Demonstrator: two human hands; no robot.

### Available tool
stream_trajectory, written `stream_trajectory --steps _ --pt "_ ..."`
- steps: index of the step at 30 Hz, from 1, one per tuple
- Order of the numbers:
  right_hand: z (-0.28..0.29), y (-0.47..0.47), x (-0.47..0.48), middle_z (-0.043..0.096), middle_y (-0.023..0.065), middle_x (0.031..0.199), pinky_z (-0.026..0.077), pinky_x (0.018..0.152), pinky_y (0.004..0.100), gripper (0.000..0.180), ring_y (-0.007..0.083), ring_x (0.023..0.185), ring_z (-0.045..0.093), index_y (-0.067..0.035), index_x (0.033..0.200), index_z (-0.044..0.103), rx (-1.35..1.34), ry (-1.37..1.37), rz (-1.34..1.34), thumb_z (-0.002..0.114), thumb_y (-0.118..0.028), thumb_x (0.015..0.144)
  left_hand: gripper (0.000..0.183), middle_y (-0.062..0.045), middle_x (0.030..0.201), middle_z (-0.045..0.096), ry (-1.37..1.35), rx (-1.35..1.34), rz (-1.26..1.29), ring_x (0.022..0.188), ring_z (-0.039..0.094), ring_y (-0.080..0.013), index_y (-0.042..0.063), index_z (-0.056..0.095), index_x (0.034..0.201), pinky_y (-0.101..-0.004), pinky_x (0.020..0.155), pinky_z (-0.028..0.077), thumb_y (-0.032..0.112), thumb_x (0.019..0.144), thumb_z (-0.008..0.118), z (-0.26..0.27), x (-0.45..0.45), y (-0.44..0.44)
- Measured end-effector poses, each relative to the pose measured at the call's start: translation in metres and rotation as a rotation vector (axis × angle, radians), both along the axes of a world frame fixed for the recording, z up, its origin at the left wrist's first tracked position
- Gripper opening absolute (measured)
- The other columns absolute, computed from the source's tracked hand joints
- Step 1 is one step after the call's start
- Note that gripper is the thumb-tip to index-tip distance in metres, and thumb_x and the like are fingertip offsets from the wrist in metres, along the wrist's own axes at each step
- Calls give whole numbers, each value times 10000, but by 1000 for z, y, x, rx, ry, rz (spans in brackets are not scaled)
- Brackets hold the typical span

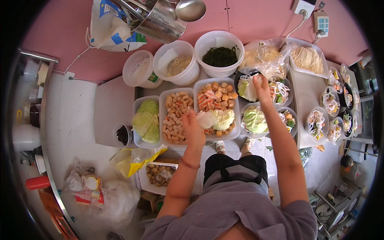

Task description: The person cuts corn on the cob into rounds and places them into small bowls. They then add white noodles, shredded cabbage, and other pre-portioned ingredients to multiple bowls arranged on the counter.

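My left hand (pixel 193 129) holds a pale cabbage leaf (pixel 223 119) over a tub of cubed and sliced fish-cake pieces (pixel 220 93); its near part is blurred. At the edge of a black bowl (pixel 238 78), the fingers of my right hand (pixel 261 91) touch another cabbage leaf (pixel 248 89); whether they grip it is unclear. Just below that bowl, a clear round bowl (pixel 255 120) has cabbage on top. Two bowls of mixed food, one with white noodle-like strands (pixel 280 91), sit by my right forearm. Cabbage leaves (pixel 147 120) fill a tub at left.
Sausage pieces (pixel 177 120) fill the middle tub. Behind stand white buckets, one holding dark seaweed (pixel 220 57). A plastic bag (pixel 264 57) and a tub of enoki mushrooms (pixel 309 58) lie back right. Several filled bowls (pixel 316 123) cover the right counter. A perforated metal holder (pixel 162 22) hangs above.
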State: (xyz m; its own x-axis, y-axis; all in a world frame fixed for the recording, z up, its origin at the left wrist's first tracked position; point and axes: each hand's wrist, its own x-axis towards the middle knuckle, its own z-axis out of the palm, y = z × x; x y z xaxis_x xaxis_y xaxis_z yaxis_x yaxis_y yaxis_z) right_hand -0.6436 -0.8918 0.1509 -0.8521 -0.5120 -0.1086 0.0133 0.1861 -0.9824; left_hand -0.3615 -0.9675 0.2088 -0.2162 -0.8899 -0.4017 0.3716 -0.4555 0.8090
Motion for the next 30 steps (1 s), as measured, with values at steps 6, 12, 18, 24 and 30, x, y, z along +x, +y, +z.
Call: stream_trajectory --steps 6,12,18,24,30 --pt "38 38 67 560 126 1287 457 979 378 599 214 1192 530 -24 1426 391 -25 258 490 676 -189 926 128 -62 1062 590 51 -22 -224 858 603 -138 69 515 1043 -297 777 518 183 1017 566 -12 3 46" --pt "14 205 144 665 73 939 527 630 247 244 114 751 629 -10 1161 602 93 -458 270 629 -56 923 285 -95 1014 566 -667 -769 -546 886 576 -224 26 529 1089 -319 803 473 148 901 704 -18 10 81" --pt "-90 497 222 687 177 887 524 726 445 291 371 807 667 -18 1074 623 943 -85 -99 675 -126 809 577 -157 1157 550 -997 -873 -515 1109 536 -334 20 489 1251 -432 931 449 251 812 784 -49 25 14" --pt "-107 537 273 672 224 1069 519 865 483 490 417 1008 644 -38 1234 566 1036 -110 114 737 -173 795 573 -170 1211 568 -1041 -852 -533 1069 587 -345 17 520 1221 -435 899 480 226 774 812 -72 3 7" --pt "-34 253 163 675 165 1164 538 903 368 465 280 1048 675 -26 1330 537 302 -45 67 660 -35 881 396 -115 1174 583 -630 -803 -556 1067 598 -227 22 554 1137 -360 888 498 3 797 755 -69 12 6"
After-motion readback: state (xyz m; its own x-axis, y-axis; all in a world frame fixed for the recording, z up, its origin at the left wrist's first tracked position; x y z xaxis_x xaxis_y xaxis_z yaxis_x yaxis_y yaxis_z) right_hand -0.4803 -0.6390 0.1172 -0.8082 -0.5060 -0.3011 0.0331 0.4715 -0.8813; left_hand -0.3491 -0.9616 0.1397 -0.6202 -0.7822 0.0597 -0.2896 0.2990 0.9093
